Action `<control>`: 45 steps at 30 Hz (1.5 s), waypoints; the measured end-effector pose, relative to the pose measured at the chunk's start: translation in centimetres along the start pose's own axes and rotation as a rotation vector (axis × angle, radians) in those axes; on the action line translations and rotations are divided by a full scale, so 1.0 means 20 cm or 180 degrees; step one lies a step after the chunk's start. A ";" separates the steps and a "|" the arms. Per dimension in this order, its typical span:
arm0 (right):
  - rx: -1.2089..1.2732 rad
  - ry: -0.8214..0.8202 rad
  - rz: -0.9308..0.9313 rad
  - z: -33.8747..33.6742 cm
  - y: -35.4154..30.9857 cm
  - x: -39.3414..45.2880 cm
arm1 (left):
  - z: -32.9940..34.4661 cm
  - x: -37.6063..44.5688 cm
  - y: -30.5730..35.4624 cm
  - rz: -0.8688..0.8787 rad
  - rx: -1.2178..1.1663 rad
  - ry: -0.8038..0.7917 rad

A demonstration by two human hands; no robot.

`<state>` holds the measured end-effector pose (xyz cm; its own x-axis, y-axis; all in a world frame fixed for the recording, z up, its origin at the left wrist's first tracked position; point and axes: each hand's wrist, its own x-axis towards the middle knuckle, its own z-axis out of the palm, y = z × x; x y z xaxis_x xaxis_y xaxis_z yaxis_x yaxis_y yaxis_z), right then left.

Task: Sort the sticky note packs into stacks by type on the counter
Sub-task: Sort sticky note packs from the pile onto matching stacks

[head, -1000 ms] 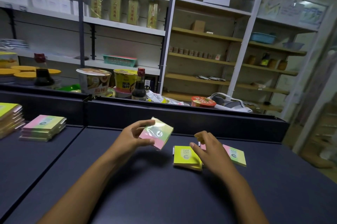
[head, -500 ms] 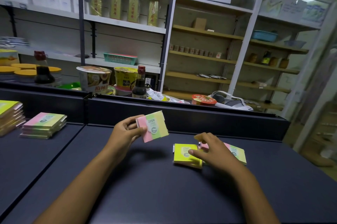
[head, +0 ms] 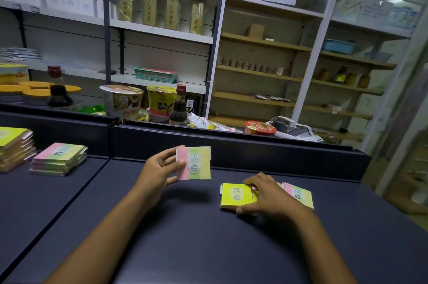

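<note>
Pink, green and yellow stripes are facing the camera on the 2209 pack (head: 194, 163), which the left hand (head: 159, 169) is holding up off the desk (head: 185, 237), its fingers (head: 172, 153) pinching the pack's left edge, thumb low and the others on top. Label's readable, so the person is probably checking the type before it goes anywhere.

Just to the right, the right hand (head: 269, 195) is resting over the plain yellow 2207 pack (head: 235, 195) lying flat on the desk, thumb at the near edge and fingers curled over the far side, so it's gripping that pack or about to. Another striped pack (head: 298, 195) is sitting right behind that hand, partly hidden.

Way off to the left there's already a striped stack (head: 59, 158), and further left a yellow stack (head: 14, 147) cut off by the frame edge.

To do this bit well, I'd say match the number on the label, not just the colours, since the light's dim. The 2209 belongs on the striped stack, so carry it over flat and square the edges up so the pile isn't leaning. Same deal for the yellow one. Shelves behind are just shop clutter.
</note>
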<state>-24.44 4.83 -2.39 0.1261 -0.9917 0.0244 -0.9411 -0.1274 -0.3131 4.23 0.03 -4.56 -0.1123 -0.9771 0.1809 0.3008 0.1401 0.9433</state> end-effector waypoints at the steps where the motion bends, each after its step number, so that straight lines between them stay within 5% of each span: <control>1: 0.0010 0.0028 -0.0013 0.00 0.00 0.00 | 0.00 0.00 0.00 -0.0003 0.0014 0.0002; 11: 0.1207 0.0987 -0.0058 0.00 -0.07 -0.14 | 0.02 -0.03 0.00 0.0028 0.0058 0.0042; 16: 0.2570 0.1078 -0.0230 0.05 -0.19 -0.25 | 0.03 -0.14 0.05 0.0066 0.0056 0.0084; 23: 0.3278 0.1287 -0.0389 0.20 -0.45 -0.42 | -0.12 -0.47 0.07 0.0031 -0.0300 0.0523; 32: 0.3547 0.1390 -0.0348 0.40 -0.90 -0.60 | -0.58 -0.98 0.30 0.0017 -0.0556 0.1059; 45: 0.3499 0.1264 -0.0642 0.54 -1.51 -0.67 | -1.09 -1.37 0.63 0.0153 -0.0614 0.1149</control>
<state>5.58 22.20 -3.50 -0.0473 -0.9157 0.3990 -0.1165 -0.3917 -0.9127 31.83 25.16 -3.67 0.2356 -0.9684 0.0819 0.4736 0.1880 0.8605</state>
